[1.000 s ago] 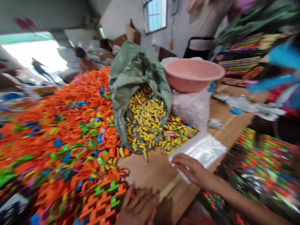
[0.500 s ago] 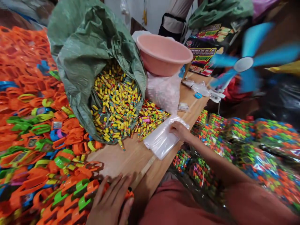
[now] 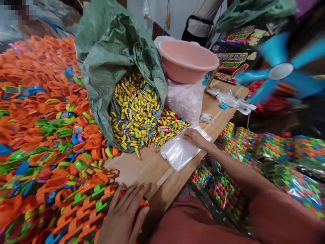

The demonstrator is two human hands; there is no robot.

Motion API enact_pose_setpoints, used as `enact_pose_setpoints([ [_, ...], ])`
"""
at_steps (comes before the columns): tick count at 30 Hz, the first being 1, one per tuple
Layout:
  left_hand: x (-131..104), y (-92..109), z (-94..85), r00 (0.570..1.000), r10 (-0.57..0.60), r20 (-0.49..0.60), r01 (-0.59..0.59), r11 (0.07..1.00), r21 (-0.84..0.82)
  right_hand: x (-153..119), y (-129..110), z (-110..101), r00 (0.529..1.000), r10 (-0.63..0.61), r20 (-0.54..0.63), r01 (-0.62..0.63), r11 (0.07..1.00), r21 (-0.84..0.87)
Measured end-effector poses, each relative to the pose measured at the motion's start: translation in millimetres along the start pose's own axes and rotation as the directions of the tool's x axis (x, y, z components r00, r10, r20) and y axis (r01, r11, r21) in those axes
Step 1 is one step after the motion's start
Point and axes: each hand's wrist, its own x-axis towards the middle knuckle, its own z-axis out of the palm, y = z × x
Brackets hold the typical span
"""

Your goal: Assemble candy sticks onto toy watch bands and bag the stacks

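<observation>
My left hand (image 3: 127, 211) lies with fingers stretched over the near edge of a neat cluster of orange and green plastic toy watches (image 3: 85, 211). An orange end pokes out beside its thumb. My right hand (image 3: 195, 137) has its fingers curled down on the far part of a stack of clear plastic bags (image 3: 179, 156), pinching at the top bag; the fingertips are partly hidden. Past the stack, small yellow-capped tubes (image 3: 137, 112) fill a tipped green sack (image 3: 106, 67) and spill onto the wooden table (image 3: 137, 169).
Loose toy watches (image 3: 45, 81) heap up on the left. A pink basin (image 3: 188, 61) sits on a pale filled bag (image 3: 184, 101). A blue fan (image 3: 280, 71) spins at right above packed clear bags (image 3: 274, 145) of colourful pieces. Someone stands (image 3: 199, 27) behind.
The view has swung slightly left, so the scene sits further right. My right hand has slid a little toward the far left side of the bags. My left hand stays on the watches.
</observation>
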Motion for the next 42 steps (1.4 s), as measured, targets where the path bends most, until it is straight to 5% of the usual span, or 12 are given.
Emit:
enact_pose_setpoints([
  [7,-12,-4,-7.4,0.950,-0.310,0.026,0.303,0.902,-0.309,66,-35,-38,0.984,-0.035,-0.172,0.037,0.999,0.007],
  [13,14,2,-29.8,0.825,-0.559,0.080,0.463,0.589,-0.662,138,-113,-73,0.927,-0.079,-0.366,0.122,0.988,0.095],
  [19,53,3,-31.8,0.740,-0.639,0.209,0.322,0.064,-0.945,178,-219,-93,0.868,-0.083,-0.489,0.276,0.900,0.337],
  [24,74,-24,-30.6,0.555,-0.807,0.202,0.143,-0.147,-0.979,179,-292,-85,0.869,-0.115,-0.481,0.363,0.809,0.462],
  [26,77,-36,-35.5,0.514,-0.844,0.153,0.067,-0.138,-0.988,178,-310,-79,0.883,-0.114,-0.456,0.367,0.774,0.516],
  [29,76,-51,-46.1,0.433,-0.901,-0.017,-0.039,0.001,-0.999,178,-328,-72,0.890,-0.148,-0.432,0.391,0.734,0.555],
  [33,64,-65,-62.2,0.115,-0.989,-0.097,-0.153,0.079,-0.985,174,-336,-65,0.877,-0.219,-0.428,0.446,0.704,0.553],
  [35,57,-69,-68.7,0.001,-0.994,-0.108,-0.262,0.103,-0.960,171,-336,-58,0.885,-0.236,-0.401,0.441,0.702,0.560],
  [39,45,-75,-72.7,-0.062,-0.992,-0.113,-0.446,0.129,-0.886,171,-335,-37,0.935,-0.203,-0.292,0.347,0.701,0.623],
  [42,34,-77,-70.5,-0.065,-0.997,-0.035,-0.503,0.063,-0.862,168,-332,-18,0.966,-0.149,-0.213,0.256,0.694,0.673],
])
